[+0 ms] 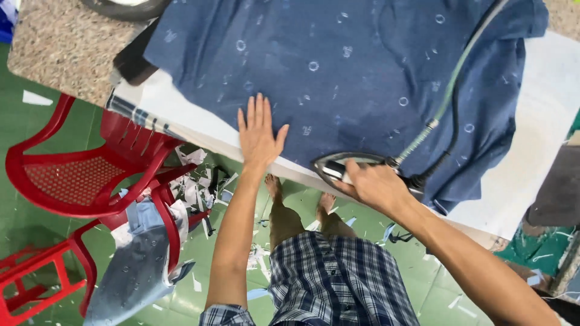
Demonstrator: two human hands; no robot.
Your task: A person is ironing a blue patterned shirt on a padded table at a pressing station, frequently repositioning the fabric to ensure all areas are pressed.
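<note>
A dark blue patterned shirt lies spread on a white padded table. My left hand rests flat on the shirt's near edge, fingers apart and pointing away from me. My right hand grips the handle of a black and silver iron that sits on the shirt close to the table's front edge. The iron's green and black cords run up across the shirt toward the top right.
Red plastic chairs stand at the left on the green tiled floor, with blue cloth draped over one. Paper and cloth scraps litter the floor. My bare feet show under the table edge.
</note>
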